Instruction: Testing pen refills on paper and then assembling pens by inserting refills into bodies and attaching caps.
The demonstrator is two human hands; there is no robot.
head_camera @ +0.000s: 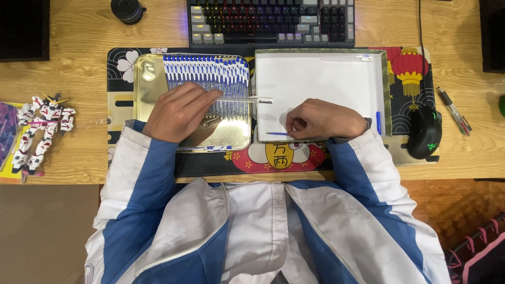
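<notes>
My left hand (pixel 179 111) rests over a shiny metal tray (pixel 143 84) and holds a clear pen barrel (pixel 239 99) that points right, its tip reaching the edge of a white shallow box (pixel 315 79). A row of several blue-and-white pens (pixel 208 71) lies along the back of the metal tray. Over the front edge of the white box, my right hand (pixel 323 120) is curled and pinches a thin blue refill (pixel 277 133). A blue cap (pixel 377 122) lies at the box's right side. A clear pen part (pixel 347 58) lies at the back of the box.
Both trays sit on a patterned desk mat (pixel 410 68) on a wooden desk. A keyboard (pixel 271 22) is behind, a black mouse (pixel 425 131) to the right with pens (pixel 455 112) beyond it. A toy robot figure (pixel 39 129) lies at the left, a dark round object (pixel 126 9) at the back.
</notes>
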